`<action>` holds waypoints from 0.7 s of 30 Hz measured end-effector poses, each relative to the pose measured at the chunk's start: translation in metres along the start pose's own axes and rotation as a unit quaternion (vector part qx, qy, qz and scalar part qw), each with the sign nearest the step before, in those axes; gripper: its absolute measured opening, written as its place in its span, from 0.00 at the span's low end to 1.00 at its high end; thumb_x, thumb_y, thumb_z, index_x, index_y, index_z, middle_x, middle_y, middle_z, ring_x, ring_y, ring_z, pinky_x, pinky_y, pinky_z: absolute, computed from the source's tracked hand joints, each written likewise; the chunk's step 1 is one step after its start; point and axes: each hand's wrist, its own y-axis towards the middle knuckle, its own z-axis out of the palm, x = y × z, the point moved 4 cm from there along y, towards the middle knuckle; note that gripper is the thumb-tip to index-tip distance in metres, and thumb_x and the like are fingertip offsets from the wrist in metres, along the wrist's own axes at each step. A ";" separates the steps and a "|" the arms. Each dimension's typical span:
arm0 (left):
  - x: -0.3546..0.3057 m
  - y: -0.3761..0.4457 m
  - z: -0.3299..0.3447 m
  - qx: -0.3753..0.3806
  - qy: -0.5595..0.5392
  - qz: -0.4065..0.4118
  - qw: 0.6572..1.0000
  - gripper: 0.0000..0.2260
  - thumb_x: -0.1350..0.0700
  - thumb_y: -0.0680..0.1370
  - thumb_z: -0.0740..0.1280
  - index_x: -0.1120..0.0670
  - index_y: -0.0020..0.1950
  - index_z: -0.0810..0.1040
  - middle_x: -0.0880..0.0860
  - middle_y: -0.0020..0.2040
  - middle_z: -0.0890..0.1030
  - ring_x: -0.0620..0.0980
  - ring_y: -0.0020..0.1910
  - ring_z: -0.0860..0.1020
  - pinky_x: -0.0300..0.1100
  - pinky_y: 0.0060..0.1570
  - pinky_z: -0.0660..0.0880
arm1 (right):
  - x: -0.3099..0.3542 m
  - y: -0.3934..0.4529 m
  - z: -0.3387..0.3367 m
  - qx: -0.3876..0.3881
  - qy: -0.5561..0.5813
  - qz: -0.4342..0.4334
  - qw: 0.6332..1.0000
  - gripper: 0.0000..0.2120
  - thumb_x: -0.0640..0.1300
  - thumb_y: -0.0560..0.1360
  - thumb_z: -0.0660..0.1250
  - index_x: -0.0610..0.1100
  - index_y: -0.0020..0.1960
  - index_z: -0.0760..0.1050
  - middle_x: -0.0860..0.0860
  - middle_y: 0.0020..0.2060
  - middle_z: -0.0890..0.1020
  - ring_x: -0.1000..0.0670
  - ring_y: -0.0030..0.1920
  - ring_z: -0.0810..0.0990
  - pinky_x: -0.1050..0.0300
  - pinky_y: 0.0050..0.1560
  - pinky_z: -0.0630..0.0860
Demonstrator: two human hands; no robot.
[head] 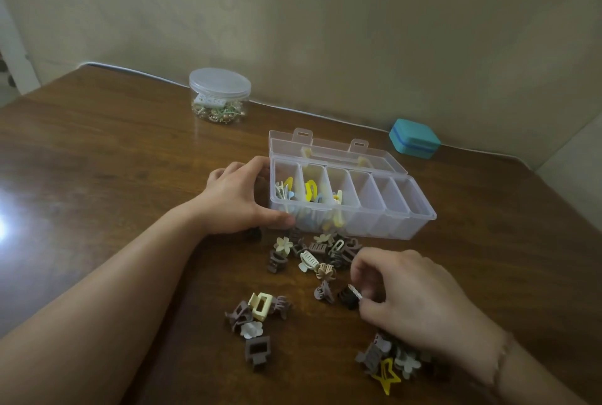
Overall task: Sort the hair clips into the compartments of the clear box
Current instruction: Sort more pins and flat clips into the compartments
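A clear box (pixel 395 225) with several compartments stands open on the wooden table, its lid lying behind. The three left compartments hold yellow, blue and white clips (pixel 311 191); the right ones look empty. My left hand (pixel 236 197) grips the box's left end, thumb on the front wall. My right hand (pixel 410 300) pinches a small dark clip (pixel 350 296) between thumb and fingers, just above the table. Loose brown, beige and cream claw clips (pixel 321 256) lie scattered in front of the box. A cream rectangular clip (pixel 260 306) lies nearer me. A yellow star clip (pixel 386 377) sits under my right wrist.
A round clear jar (pixel 220 95) with a lid, holding small trinkets, stands at the back left. A teal case (pixel 414 140) sits by the wall at the back right. The table (pixel 97 160) ends at the wall behind and at an edge on the right.
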 end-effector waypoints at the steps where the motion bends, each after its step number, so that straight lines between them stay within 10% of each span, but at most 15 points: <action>1: 0.000 0.000 0.000 -0.001 0.000 0.000 1.000 0.49 0.24 0.54 0.66 0.41 0.72 0.61 0.45 0.68 0.70 0.47 0.70 0.63 0.52 0.72 0.52 | -0.001 0.002 0.000 -0.009 0.004 0.006 1.000 0.09 0.49 0.71 0.68 0.60 0.48 0.71 0.61 0.39 0.79 0.62 0.42 0.76 0.64 0.39 0.74; 15: -0.003 -0.002 -0.002 -0.010 0.000 0.002 1.000 0.44 0.29 0.60 0.72 0.42 0.72 0.61 0.45 0.67 0.70 0.47 0.69 0.63 0.51 0.72 0.53 | -0.017 0.102 -0.063 -0.142 0.362 0.053 0.920 0.09 0.34 0.70 0.73 0.45 0.38 0.77 0.49 0.31 0.80 0.61 0.16 0.66 0.68 0.18 0.61; 21: -0.002 -0.003 -0.002 -0.009 -0.002 0.001 1.000 0.44 0.29 0.60 0.71 0.42 0.72 0.61 0.44 0.63 0.70 0.46 0.68 0.63 0.51 0.71 0.54 | -0.016 0.068 -0.063 -0.202 0.193 -0.029 0.960 0.06 0.44 0.72 0.73 0.54 0.43 0.78 0.58 0.40 0.81 0.60 0.38 0.79 0.73 0.33 0.72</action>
